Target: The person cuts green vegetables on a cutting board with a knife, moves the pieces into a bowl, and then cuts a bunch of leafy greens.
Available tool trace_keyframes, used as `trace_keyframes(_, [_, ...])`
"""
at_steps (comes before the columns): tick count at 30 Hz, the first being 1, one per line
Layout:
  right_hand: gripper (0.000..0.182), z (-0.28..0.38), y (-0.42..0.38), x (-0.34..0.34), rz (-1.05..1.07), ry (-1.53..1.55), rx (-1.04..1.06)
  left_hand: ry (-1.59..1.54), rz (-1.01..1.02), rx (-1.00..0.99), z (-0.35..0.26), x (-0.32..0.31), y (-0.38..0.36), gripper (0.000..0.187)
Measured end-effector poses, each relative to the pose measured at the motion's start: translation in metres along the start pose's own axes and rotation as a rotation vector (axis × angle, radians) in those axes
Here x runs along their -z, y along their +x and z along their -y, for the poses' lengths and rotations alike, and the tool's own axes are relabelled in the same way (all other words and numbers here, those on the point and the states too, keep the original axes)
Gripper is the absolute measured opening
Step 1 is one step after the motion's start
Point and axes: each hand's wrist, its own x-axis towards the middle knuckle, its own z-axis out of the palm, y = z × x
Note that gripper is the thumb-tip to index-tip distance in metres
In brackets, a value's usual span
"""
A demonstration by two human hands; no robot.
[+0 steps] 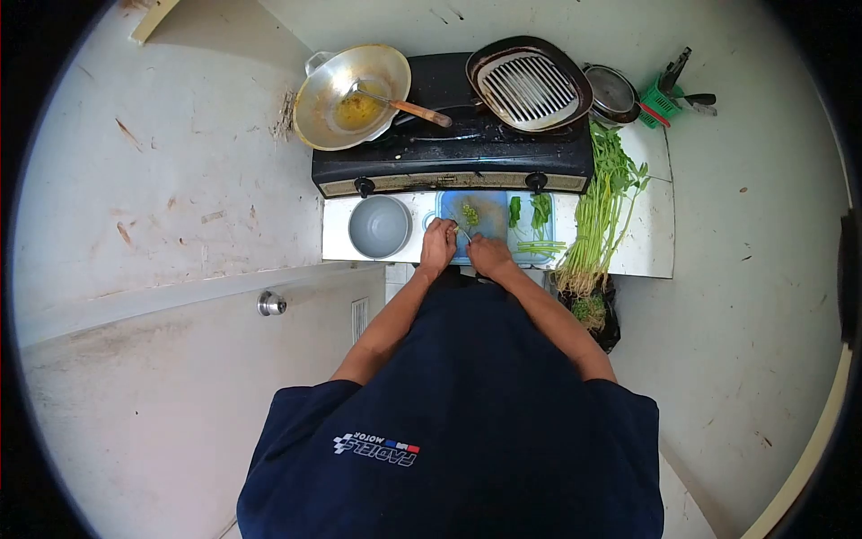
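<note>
My left hand (438, 244) is closed in a pinch at the left part of the blue cutting board (499, 203), on a small piece of green vegetable. My right hand (490, 255) is wrapped round a knife (464, 234), whose thin blade points up and left toward my left hand. Chopped green pieces (470, 214) lie on the board just above my hands. To their right are leaves (540, 212) and several cut stems (540, 246). A grey bowl (380, 226) stands left of the board.
Behind the board is a black stove (440, 157) with a wok (316, 108), a wooden-handled ladle (420, 112) and a grill pan (528, 88). Long leafy greens (600, 216) lie at the right, below a lidded pot (612, 92) and a green utensil basket (658, 105).
</note>
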Motion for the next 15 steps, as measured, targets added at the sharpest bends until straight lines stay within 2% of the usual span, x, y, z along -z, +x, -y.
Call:
trace_keyframes(5, [0.024, -0.016, -0.007, -0.025, 0.026, -0.007, 0.007, 0.054, 0.001, 0.001, -0.001, 0.001, -0.001, 0.010])
trace_keyframes(8, [0.023, -0.012, -0.020, -0.013, 0.055, -0.003, 0.002, 0.035, 0.009, 0.039, -0.007, 0.003, 0.000, 0.009])
trace_keyframes(15, [0.027, -0.006, -0.007, -0.008, -0.038, 0.043, -0.009, 0.032, 0.028, 0.025, 0.003, 0.000, 0.000, 0.008])
